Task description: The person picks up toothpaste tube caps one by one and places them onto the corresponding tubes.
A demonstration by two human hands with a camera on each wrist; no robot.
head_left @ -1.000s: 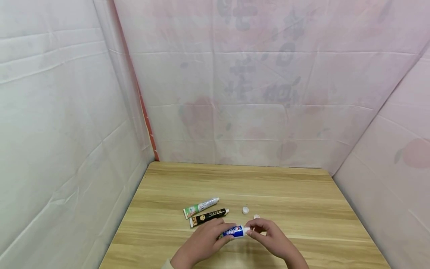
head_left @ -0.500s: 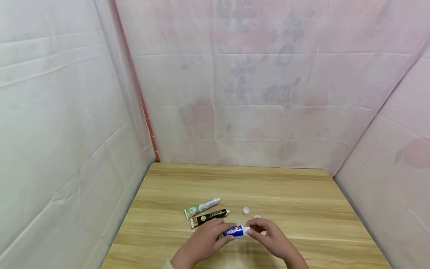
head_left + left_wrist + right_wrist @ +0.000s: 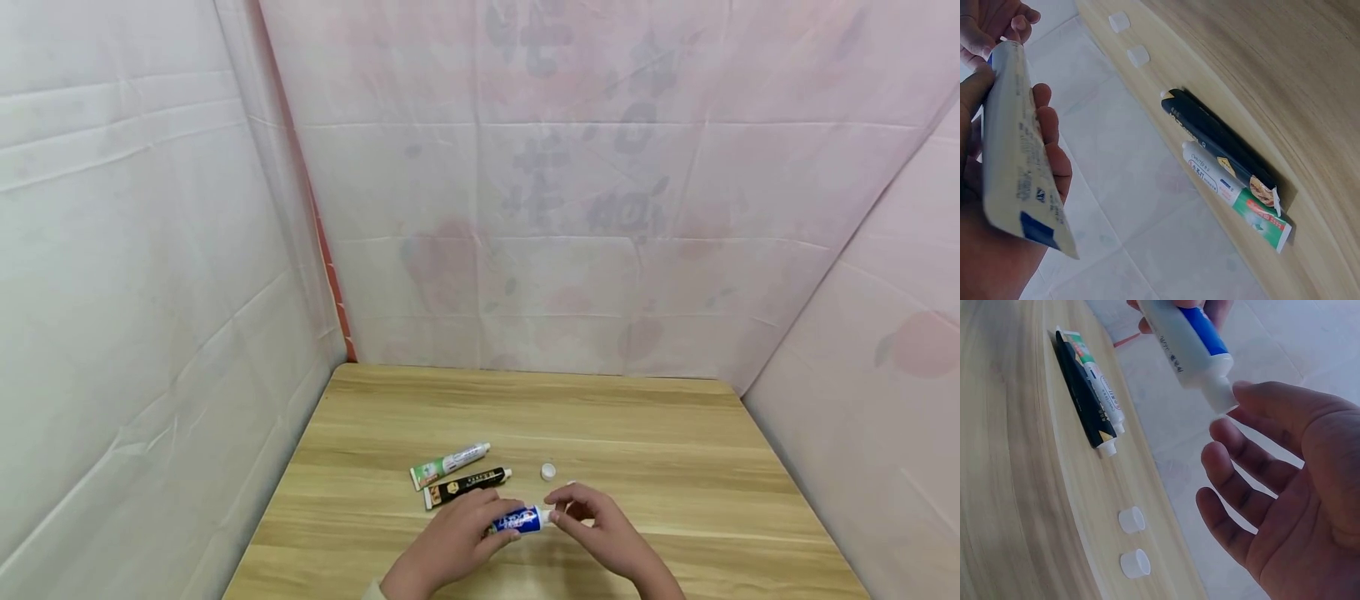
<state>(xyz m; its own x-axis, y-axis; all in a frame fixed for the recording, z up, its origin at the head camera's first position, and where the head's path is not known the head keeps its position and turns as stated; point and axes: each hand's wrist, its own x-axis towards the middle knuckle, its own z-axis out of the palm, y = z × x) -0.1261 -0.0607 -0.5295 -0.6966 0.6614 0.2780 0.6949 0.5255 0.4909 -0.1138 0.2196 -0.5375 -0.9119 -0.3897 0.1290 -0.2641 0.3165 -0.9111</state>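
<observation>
- Left grip (image 3: 467,532) is wrapped round the blue tube (image 3: 519,520), right grip (image 3: 600,529) pinching its white tip (image 3: 1219,395).
- Beyond left grip: black tube (image 3: 472,481), green-white tube (image 3: 448,464), both apparently uncapped already.
- Beyond right grip: two loose caps (image 3: 1132,520).
- White tip: can't tell if it's off.

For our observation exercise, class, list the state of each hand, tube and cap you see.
Left hand: gripping the blue-and-white tube
Right hand: fingers at its tip
Blue-and-white tube: held; capping unclear
Black tube: lying down, apparently uncapped
Green-and-white tube: lying down, apparently uncapped
Cap nearer the tubes: loose
Farther cap: loose
</observation>
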